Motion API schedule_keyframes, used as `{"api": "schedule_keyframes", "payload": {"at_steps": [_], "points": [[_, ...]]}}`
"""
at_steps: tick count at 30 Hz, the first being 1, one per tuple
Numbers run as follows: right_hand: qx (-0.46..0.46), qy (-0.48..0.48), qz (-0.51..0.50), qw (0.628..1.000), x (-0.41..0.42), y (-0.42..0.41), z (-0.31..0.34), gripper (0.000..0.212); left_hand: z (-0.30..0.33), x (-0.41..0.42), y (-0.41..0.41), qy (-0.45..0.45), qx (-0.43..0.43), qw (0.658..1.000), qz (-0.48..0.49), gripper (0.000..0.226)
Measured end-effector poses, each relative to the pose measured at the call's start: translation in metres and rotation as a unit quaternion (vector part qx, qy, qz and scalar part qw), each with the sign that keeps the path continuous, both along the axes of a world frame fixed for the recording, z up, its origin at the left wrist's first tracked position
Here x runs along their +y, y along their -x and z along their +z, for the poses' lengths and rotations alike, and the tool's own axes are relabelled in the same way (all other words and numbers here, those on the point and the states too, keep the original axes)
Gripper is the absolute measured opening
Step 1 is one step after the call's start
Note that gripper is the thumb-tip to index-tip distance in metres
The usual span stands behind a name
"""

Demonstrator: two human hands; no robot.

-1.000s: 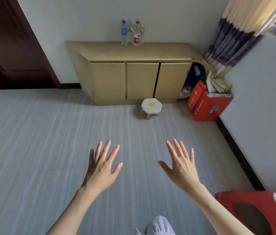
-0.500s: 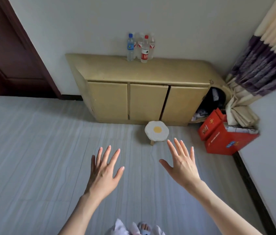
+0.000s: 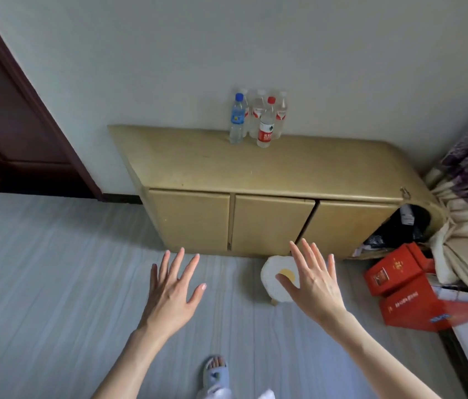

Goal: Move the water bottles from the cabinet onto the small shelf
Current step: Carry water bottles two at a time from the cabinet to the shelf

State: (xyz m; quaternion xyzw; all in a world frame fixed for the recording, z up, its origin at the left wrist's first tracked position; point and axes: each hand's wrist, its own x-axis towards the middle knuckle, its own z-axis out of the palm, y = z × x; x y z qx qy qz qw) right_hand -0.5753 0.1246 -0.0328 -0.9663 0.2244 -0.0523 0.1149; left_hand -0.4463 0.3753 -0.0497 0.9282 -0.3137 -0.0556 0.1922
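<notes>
Several water bottles stand together at the back of the tan cabinet [image 3: 256,168], against the wall. A blue-capped bottle [image 3: 237,119] is on the left and a red-capped bottle with a red label [image 3: 265,125] stands in front; clear bottles [image 3: 280,113] stand behind them. The small shelf, a low white stool with a yellow spot [image 3: 276,279], stands on the floor before the cabinet doors. My left hand [image 3: 172,292] and my right hand [image 3: 313,283] are held out with fingers spread, holding nothing. My right hand partly covers the stool.
Red boxes [image 3: 408,286] sit on the floor at the right, beside a tied curtain [image 3: 463,203]. A dark wooden door [image 3: 11,125] is at the left. The cabinet's right end has an open nook with dark items [image 3: 399,228]. My slippered foot [image 3: 215,372] is on the grey floor.
The cabinet, bottles and stool have grown larger and lower in view as I walk closer. Both hands stay spread and empty; my right hand now overlaps the stool.
</notes>
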Motion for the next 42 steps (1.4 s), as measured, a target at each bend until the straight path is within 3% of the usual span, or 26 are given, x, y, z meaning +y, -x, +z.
{"api": "schedule_keyframes", "payload": {"at_steps": [10,17,26,32,34,42], "points": [[0.008,-0.031,-0.03,0.999,-0.083,-0.14,0.002,0.075,-0.001,-0.109,-0.147,-0.01,0.009,0.998,-0.062,0.072],[0.007,-0.033,-0.03,0.999,-0.188,-0.244,-0.005,0.084,-0.006,-0.199,-0.25,-0.024,-0.003,0.999,-0.044,0.072],[0.041,-0.001,-0.007,0.999,-0.3,-0.365,0.027,0.068,0.03,-0.322,-0.373,0.009,-0.093,0.993,-0.074,0.049],[0.003,-0.064,-0.063,0.996,-0.372,-0.455,0.036,0.064,0.046,-0.404,-0.468,0.073,-0.134,0.978,-0.146,0.055],[0.004,-0.064,-0.069,0.996,-0.392,-0.485,0.039,0.062,0.046,-0.439,-0.502,0.066,-0.144,0.973,-0.167,0.05],[0.03,-0.071,-0.056,0.995,-0.444,-0.58,0.027,0.05,0.027,-0.533,-0.594,0.0,-0.125,0.962,-0.242,0.068]]}}
